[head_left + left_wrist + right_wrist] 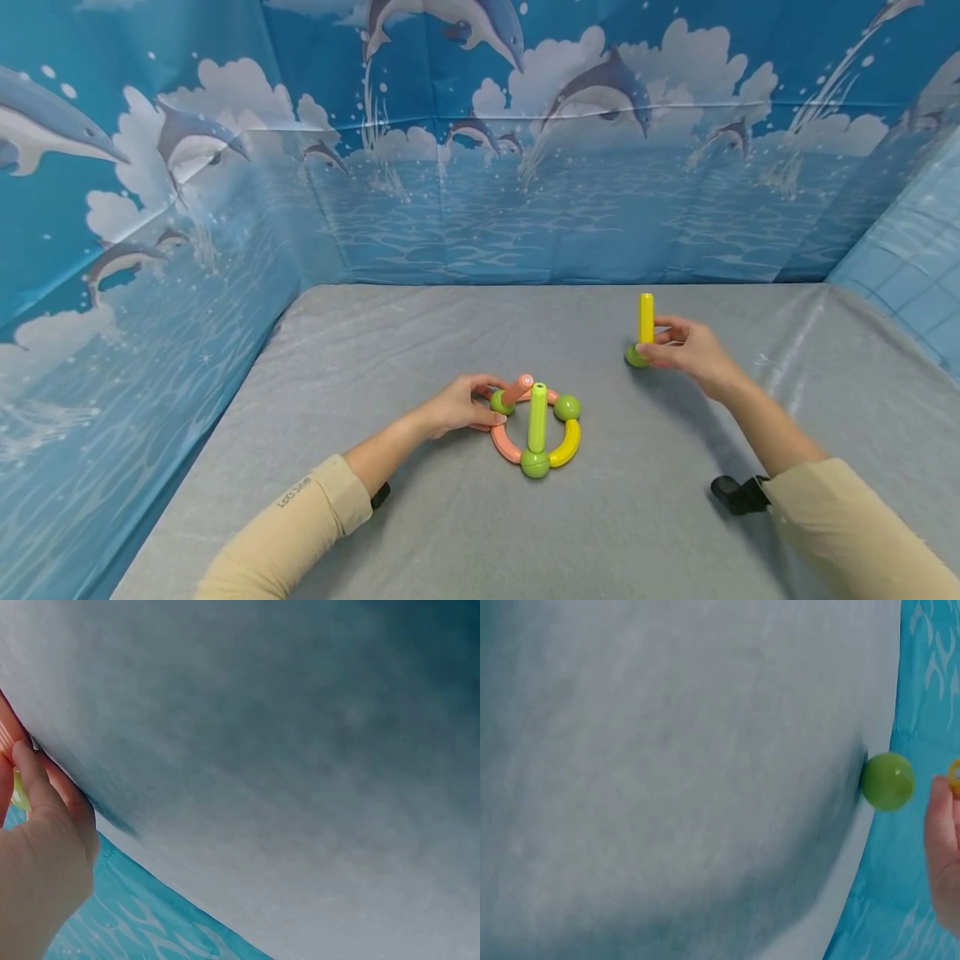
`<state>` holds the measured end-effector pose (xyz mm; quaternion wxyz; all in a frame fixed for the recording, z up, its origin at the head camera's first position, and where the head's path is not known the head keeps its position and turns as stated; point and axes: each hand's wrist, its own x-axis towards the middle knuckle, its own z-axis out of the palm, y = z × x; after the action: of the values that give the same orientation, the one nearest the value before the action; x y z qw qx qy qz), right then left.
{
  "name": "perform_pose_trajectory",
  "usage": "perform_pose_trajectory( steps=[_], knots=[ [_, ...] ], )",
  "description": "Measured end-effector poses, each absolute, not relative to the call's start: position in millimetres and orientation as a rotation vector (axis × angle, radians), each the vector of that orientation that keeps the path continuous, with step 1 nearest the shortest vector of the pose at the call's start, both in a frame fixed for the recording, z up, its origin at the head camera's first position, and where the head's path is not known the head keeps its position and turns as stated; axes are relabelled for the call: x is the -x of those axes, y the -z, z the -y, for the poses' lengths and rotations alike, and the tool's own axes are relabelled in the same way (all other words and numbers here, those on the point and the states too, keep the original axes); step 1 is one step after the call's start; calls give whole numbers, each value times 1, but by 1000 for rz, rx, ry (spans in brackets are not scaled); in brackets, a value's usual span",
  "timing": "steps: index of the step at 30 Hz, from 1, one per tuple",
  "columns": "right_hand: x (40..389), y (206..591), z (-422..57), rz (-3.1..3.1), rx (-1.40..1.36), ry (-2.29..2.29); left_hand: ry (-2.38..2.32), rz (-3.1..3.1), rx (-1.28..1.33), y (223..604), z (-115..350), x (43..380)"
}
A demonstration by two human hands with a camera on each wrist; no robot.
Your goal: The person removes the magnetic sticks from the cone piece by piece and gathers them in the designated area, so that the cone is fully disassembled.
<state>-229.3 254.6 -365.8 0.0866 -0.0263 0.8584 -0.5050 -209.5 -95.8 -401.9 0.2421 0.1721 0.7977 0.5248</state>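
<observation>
A toy ring of curved sticks and green balls lies on the grey cloth, its pieces coral and yellow. My left hand (452, 408) grips it at the left, thumb and fingers about a green ball (501, 404) from which a coral stick (517, 389) slants up. From the front green ball (536, 464) a light green stick (537, 419) stands upright. Farther right and back, my right hand (696, 358) pinches an upright yellow stick (647, 318) near its lower end. Beneath that stick sits another green ball (887, 781), partly behind the fingertips in the head view.
Grey cloth (420, 333) covers the table. Behind and to the left hangs a blue curtain (480, 217) printed with dolphins. A third green ball (567, 407) and a curved yellow stick (567, 444) form the ring's right side.
</observation>
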Motion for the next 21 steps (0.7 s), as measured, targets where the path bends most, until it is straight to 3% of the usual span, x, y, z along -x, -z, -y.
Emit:
perform_pose_trajectory(
  steps=[12,21],
  knots=[
    [232,377,-277,-2591,-179,1345,-1421,-2196,-459,401,95,208],
    [236,386,-285,-2593,-203,1303,-1428,-2191,-446,400,95,208]
  ],
)
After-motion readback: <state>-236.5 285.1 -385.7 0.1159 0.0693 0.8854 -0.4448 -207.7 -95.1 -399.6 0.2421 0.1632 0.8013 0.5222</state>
